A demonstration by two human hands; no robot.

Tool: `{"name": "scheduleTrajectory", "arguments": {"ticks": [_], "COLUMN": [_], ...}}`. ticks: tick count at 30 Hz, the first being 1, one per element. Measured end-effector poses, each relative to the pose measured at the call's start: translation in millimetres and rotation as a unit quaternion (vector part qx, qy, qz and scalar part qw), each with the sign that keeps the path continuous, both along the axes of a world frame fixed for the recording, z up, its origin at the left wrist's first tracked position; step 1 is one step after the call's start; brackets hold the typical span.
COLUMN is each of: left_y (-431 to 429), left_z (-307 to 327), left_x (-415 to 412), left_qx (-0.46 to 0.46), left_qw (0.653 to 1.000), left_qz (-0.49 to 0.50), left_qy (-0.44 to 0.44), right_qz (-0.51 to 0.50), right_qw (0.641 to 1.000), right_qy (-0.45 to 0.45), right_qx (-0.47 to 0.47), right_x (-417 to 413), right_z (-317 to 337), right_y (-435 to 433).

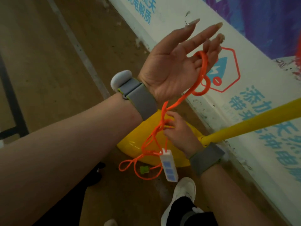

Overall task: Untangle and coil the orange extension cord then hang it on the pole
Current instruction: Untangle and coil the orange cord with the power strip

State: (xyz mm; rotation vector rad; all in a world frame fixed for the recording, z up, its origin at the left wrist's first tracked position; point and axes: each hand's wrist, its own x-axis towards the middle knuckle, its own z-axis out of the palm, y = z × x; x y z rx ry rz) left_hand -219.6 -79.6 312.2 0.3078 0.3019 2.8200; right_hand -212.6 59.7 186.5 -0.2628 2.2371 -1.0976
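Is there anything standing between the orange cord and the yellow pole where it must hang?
Nothing visible stands between them. The thin orange extension cord is draped over the left hand, the right hand pinches its strands lower down, and the yellow round pole lies just beside that hand.

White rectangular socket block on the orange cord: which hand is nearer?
Right. The right hand holds the orange cord just above the white socket block; the left hand is far higher.
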Motion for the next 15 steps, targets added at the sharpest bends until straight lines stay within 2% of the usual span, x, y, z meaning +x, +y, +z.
{"name": "scheduleTrajectory", "arguments": {"ticks": [3, 6, 8, 10, 11, 12, 13, 15], "left_y": [6, 5, -1, -3, -6, -7, -7, -5], "left_z": [3, 3, 2, 0, -7, -13, -19, -38], "left_x": [-1, -4, -10, -16, -19, -20, -19, -11], "left_qx": [0.017, -0.022, -0.113, -0.248, -0.332, -0.437, -0.543, -0.724], "left_qw": [0.998, 0.994, 0.981, 0.948, 0.916, 0.869, 0.812, 0.673], "left_qz": [0.034, 0.07, 0.113, 0.147, 0.167, 0.179, 0.173, 0.134], "left_qy": [-0.039, -0.079, -0.105, -0.136, -0.148, -0.148, -0.129, -0.069], "right_qz": [0.001, -0.059, -0.059, -0.058, -0.067, -0.086, -0.114, -0.174], "right_qw": [0.998, 0.998, 0.998, 0.998, 0.996, 0.992, 0.986, 0.965], "right_qy": [0.042, 0.01, -0.009, -0.014, -0.026, -0.042, -0.064, -0.102], "right_qx": [0.052, 0.012, -0.007, -0.03, -0.051, -0.077, -0.108, -0.17], "right_x": [16, 18, 16, 12, 12, 11, 11, 9], "right_z": [-7, -7, 2, 19, 25, 33, 39, 51], "right_y": [-10, -13, -9, -1, 2, 6, 10, 14]}}
